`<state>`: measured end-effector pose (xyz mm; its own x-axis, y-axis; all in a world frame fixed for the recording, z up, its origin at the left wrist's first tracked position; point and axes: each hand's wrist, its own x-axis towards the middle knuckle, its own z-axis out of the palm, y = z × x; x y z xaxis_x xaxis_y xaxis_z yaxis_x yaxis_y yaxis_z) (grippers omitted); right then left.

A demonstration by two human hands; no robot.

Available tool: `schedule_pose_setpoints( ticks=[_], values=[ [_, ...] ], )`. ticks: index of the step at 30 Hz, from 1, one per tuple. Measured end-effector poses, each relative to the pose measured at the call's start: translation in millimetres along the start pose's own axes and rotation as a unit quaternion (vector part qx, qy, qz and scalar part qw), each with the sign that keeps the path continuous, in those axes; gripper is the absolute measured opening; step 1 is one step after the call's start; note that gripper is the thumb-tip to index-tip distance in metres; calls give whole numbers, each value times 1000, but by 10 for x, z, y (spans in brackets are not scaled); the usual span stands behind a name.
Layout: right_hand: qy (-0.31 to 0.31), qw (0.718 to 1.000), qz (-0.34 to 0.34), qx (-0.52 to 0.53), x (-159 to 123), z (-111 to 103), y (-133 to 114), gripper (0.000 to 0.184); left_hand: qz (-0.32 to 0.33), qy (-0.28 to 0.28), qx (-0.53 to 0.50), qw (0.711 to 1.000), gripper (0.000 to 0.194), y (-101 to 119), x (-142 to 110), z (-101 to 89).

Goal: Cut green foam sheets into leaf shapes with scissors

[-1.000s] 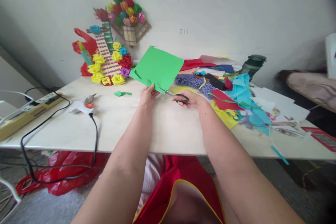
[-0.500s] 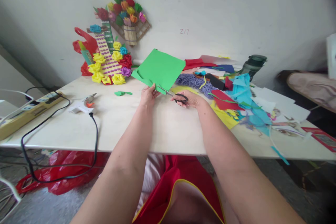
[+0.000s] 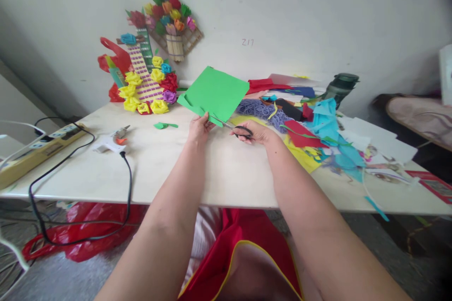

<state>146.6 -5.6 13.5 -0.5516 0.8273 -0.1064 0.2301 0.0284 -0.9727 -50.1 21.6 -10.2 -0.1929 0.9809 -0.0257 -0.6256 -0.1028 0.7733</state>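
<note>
My left hand [image 3: 201,127] pinches the lower edge of a green paper sheet [image 3: 215,91], held tilted above the table. A cut strip curls up at the sheet's left corner. In my right hand [image 3: 252,132] are scissors [image 3: 243,131] with black handles, fingers through the loops. Their blades lie at the sheet's lower edge, close to my left fingertips; how far apart the blades are is hard to make out. A small green leaf-shaped cutout [image 3: 165,125] rests on the table to the left.
A glue gun [image 3: 113,142] with a black cord lies left, near a power strip [image 3: 42,150]. Paper flowers [image 3: 131,91] stand at the back left. Purple yarn [image 3: 263,112], coloured paper scraps [image 3: 303,135] and a dark bottle [image 3: 341,87] crowd the right side of the table [image 3: 240,178].
</note>
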Motion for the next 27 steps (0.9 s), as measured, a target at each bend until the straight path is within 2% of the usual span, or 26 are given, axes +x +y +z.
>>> schedule_pose_setpoints(
  ticks=[9,17,27],
  values=[
    [-6,1000,-2,-4,-14,-17,2,24,-4,-8,5,1000,3,-2,2,1],
    [-14,1000,8,6,-41,-16,-37,22,-7,-6,8,1000,0,1,0,14],
    [-35,999,18,11,-62,-43,-42,20,-21,-4,7,1000,13,5,31,3]
  ],
)
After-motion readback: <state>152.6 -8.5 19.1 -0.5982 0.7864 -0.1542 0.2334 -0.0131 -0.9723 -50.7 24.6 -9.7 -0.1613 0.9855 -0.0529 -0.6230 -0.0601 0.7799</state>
